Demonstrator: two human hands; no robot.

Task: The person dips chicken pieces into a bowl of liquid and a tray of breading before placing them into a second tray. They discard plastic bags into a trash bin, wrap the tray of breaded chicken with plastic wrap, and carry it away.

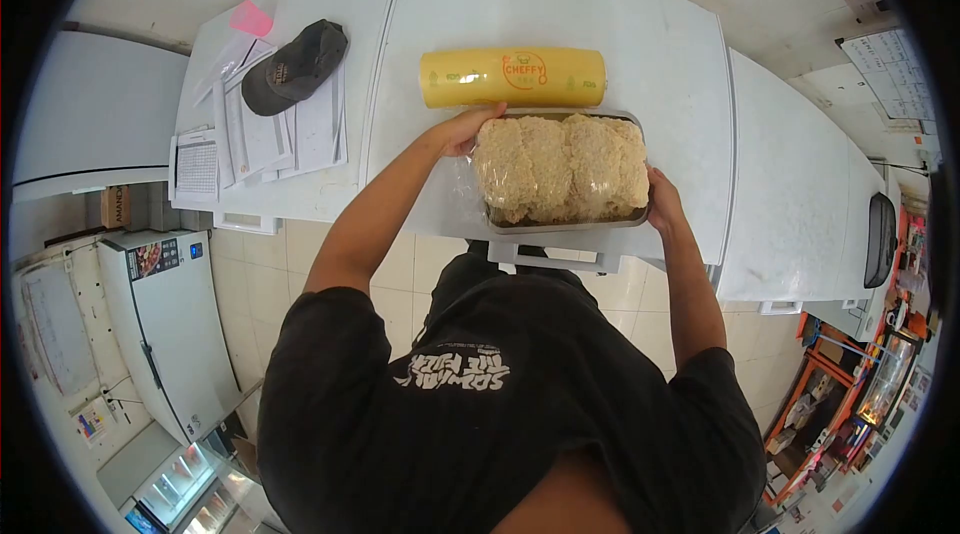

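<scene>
A metal tray (570,229) sits at the front of the white chest freezer top, filled with pale, crumb-coated food pieces (540,164). Clear plastic wrap lies over the food and glints in the light; some of it hangs loose at the tray's left side. My left hand (468,130) grips the tray's upper left corner, its fingertips partly behind the rim. On the right edge, my right hand (664,201) holds the tray, with some fingers hidden beneath or behind it. Just beyond the tray lies a big yellow roll of cling film (512,77) marked "CHEFFY".
Left of the tray, a dark cap (295,67) rests on papers (255,134), with a pink item (251,19) behind. A black case (880,240) is at the far right. An upright white freezer (175,324) stands at lower left, and orange shelving (815,404) at lower right.
</scene>
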